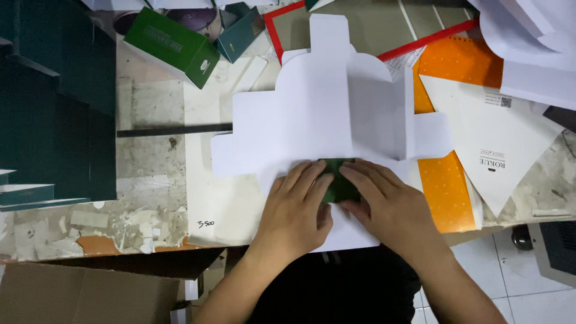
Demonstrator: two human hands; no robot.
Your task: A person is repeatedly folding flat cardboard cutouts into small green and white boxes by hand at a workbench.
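Note:
A white die-cut cardboard blank (324,114) lies flat on the worktable, its tabs spread left, right and away from me. At its near edge a dark green folded flap (339,180) shows between my hands. My left hand (295,207) presses flat on the blank, fingers reaching onto the green flap from the left. My right hand (384,204) presses beside it, fingers laid over the flap's right side. Both hands lie flat with fingers together, pushing down rather than gripping.
Stacked dark green boxes (57,102) fill the left. A green carton (174,45) lies at the back. Orange dotted card (447,186) and a white triangular printed sheet (489,144) sit right. A brown cardboard box (78,294) stands below the scuffed table (147,174) edge.

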